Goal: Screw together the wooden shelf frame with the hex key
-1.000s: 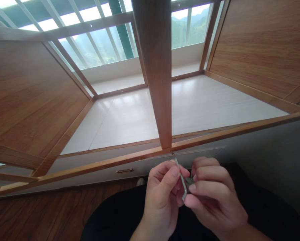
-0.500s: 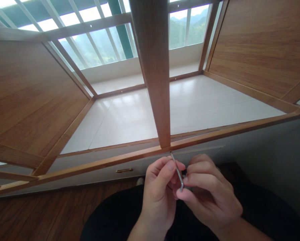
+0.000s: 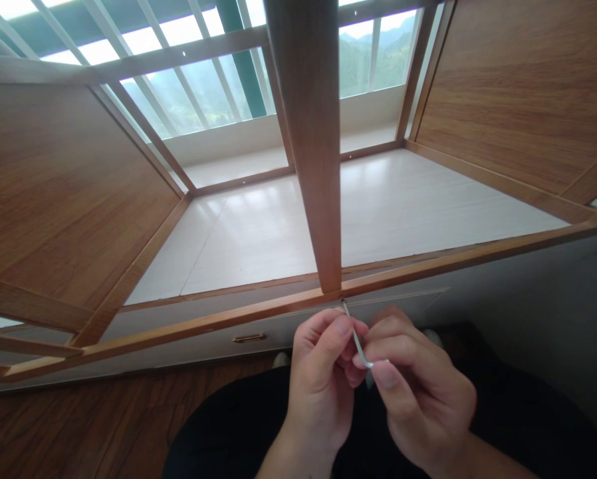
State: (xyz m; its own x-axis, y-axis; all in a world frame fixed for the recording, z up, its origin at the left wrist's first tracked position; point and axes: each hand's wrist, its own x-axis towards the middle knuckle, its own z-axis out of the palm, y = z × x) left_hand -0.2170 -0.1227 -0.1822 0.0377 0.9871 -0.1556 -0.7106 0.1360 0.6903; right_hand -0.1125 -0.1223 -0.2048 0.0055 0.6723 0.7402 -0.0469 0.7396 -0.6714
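Hex key [image 3: 357, 342] at 5 o'clock, tip just below the post [image 3: 321, 199]. Left hand [image 3: 323, 379] pinches its shaft, right hand [image 3: 425, 389] its bend. Might slip if tilted; can't tell if it's seated.

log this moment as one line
left hand: holding hex key by shaft | right hand: at its bent end | tip: at wooden rail, near foot of upright post
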